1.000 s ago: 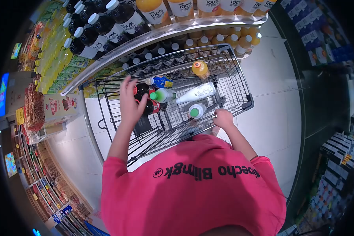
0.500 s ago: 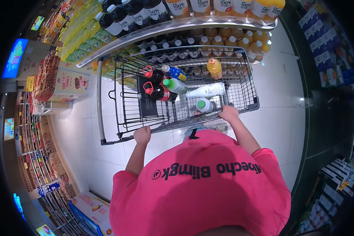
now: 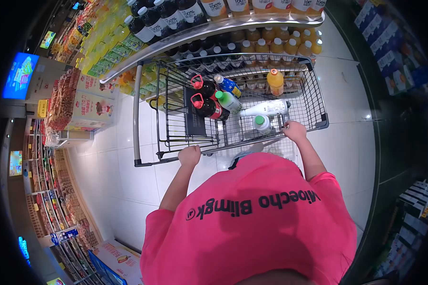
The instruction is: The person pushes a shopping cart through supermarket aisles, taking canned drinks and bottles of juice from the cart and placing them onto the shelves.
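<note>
My left hand (image 3: 190, 155) is closed round the near side rail of a metal shopping cart (image 3: 324, 122), towards its handle end. Farther right, my right hand (image 3: 295, 131) grips the same rail near the front corner. Two dark bottles (image 3: 205, 107) with red caps and carrying loops stand in the basket. Beside them are a green-capped bottle (image 3: 228, 102) and a blue-and-yellow bottle (image 3: 229, 87). A white bottle (image 3: 266, 108) lies on its side, and a green-capped white bottle (image 3: 261, 124) stands near my right hand. Against the far side is an orange juice bottle (image 3: 275, 82).
Beyond the cart, a tiered shelf (image 3: 214, 29) holds rows of juice bottles. Stacked printed cartons (image 3: 91, 102) and snack shelves (image 3: 47, 190) line the left. Blue packs (image 3: 383, 42) are stacked at the right. Pale floor tiles (image 3: 109, 175) lie around the cart.
The cart and both hands have shifted right in view, past the juice shelf, which sits slightly higher now. My grip on the rail and the bottles' arrangement look the same.
</note>
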